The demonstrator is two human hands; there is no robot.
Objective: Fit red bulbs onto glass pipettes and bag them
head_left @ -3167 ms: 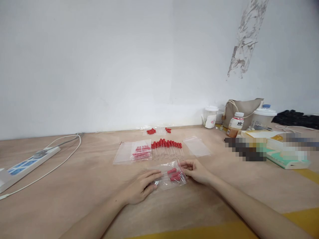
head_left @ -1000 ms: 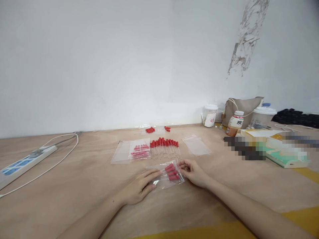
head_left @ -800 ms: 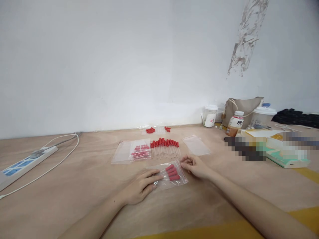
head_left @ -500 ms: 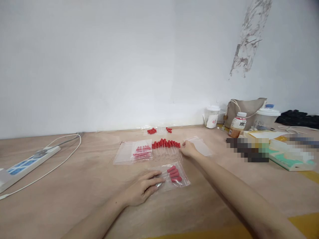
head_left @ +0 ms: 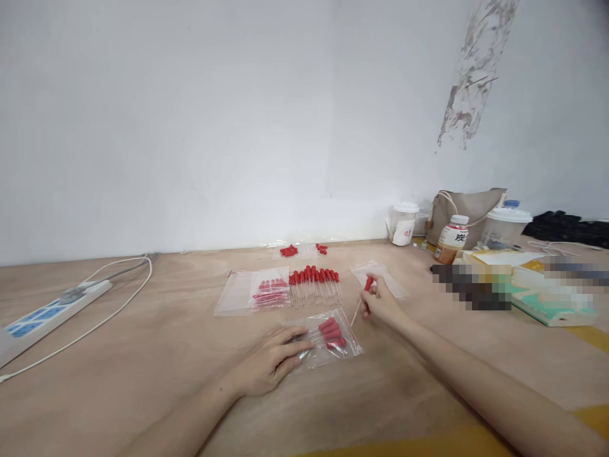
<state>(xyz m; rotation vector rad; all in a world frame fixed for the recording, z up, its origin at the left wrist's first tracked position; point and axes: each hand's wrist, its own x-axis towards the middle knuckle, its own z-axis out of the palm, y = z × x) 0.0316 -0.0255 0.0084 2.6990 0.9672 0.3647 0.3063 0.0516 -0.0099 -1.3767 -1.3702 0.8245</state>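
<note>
A glass dropper with a red rubber bulb point(head_left: 369, 283) is pinched in the fingers of my right hand point(head_left: 382, 303), its thin tube slanting down to the left. My left hand point(head_left: 270, 363) lies with fingers stretched out on the left edge of a clear zip bag point(head_left: 351, 350). Several red-bulbed droppers show inside that bag. Beyond it, a row of loose droppers point(head_left: 314, 282) lies side by side, bulbs toward the wall. To their left rest stacked bags of droppers point(head_left: 270, 294). Behind my right hand is a flat zip bag point(head_left: 391, 285), partly covered.
Small red bulbs point(head_left: 288, 251) lie on clear plastic near the wall. At left is a power strip point(head_left: 57, 317) with a white cable. On the right stand a lidded cup point(head_left: 403, 228), a drink bottle point(head_left: 451, 241), a cloth bag point(head_left: 469, 206) and a green-white box point(head_left: 556, 301).
My right hand has taken a dropper from the right end of the row and moved it right and toward me. My left hand stays on the zip bag.
</note>
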